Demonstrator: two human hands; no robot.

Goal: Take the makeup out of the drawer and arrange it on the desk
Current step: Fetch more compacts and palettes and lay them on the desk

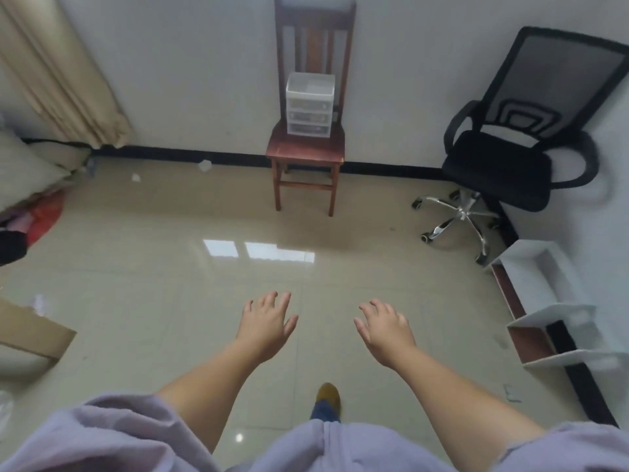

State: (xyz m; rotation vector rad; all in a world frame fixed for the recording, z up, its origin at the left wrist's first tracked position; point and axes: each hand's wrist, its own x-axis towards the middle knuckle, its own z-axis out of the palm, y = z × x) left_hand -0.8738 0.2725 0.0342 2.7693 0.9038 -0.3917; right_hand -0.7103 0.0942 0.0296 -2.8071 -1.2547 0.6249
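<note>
Drawer unit on the wooden chair: translucent fronts, contents too small and hazy to tell — no makeup discernible. Chair back cut off by the top edge. Office chair: backrest clipped at the right edge. White shelf unit runs out of the right edge; its compartments are blurred. Curtain cropped at top and left. Cardboard piece and red item cut by the left edge — identity unclear. Small white scraps on the floor near the wall, unidentifiable. One shoe shows; the other is hidden by clothing.
</note>
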